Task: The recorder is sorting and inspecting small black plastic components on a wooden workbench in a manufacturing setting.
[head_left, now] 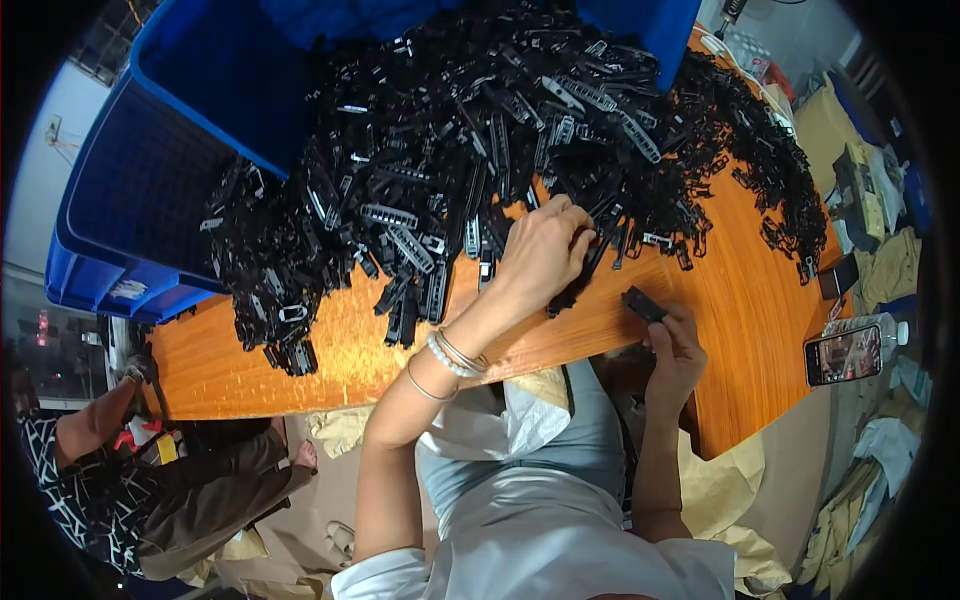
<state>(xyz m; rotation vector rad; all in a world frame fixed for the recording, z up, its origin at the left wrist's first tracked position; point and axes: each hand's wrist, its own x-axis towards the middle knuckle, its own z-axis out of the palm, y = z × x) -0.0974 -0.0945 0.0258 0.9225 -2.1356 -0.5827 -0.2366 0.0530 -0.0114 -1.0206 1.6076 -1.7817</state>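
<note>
My left hand, with bracelets on its wrist, reaches to the near edge of a big heap of narrow black plastic parts. Its fingers are bent down and closed among the pieces; what they grip is hidden. Some parts in the heap carry a pale, ladder-like strip. To the right, just off the table's front edge, my right hand pinches one short black plastic part between thumb and fingers.
A blue crate lies tipped at the back left, the heap spilling from it onto the wooden table. More black parts trail along the right side. A phone and plastic bottle are at far right. Another person sits at left.
</note>
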